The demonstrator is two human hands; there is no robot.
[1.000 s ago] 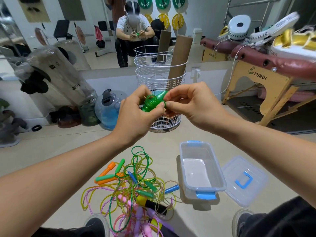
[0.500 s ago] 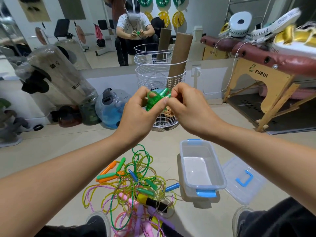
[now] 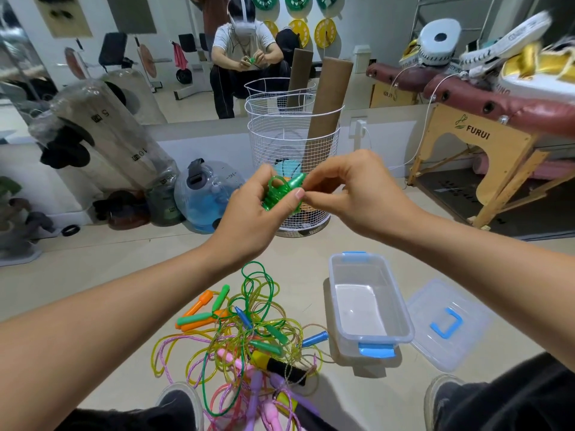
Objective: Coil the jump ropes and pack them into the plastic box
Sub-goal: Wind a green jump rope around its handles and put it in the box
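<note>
While nearest the feet, sprawled on the floor as a tangled pile of jump ropes (image 3: 249,340): green, yellow, pink and purple cords knotted through one another, with orange, green, blue and pink handles poking out. Lying just right of that heap, the plastic box (image 3: 404,325), clear with blue clips, holding nothing yet; beside it, flat on the floor and apart from it, its lid (image 3: 435,346) with a blue handle. Raised above all this, a small tight bundle of green rope (image 3: 281,194), clamped in the left hand (image 3: 249,219) with the thumb pressed across the coils. Closed on the same bundle from the other side, the right hand (image 3: 357,194), fingertips pinching at the wound cord near a green handle tip, probably tucking or securing the end. Likely to spring loose if either pinch slackens before the end is locked, since stiff plastic cord wants to unwind; likely too to snag if any length trails back into the heap, though no such trailing cord shows. Farther off, a white wire basket (image 3: 292,144) with a cardboard tube leaning in it and something teal and orange at the bottom, hard to identify. Beyond, a mirror (image 3: 174,73) along the wall.
</note>
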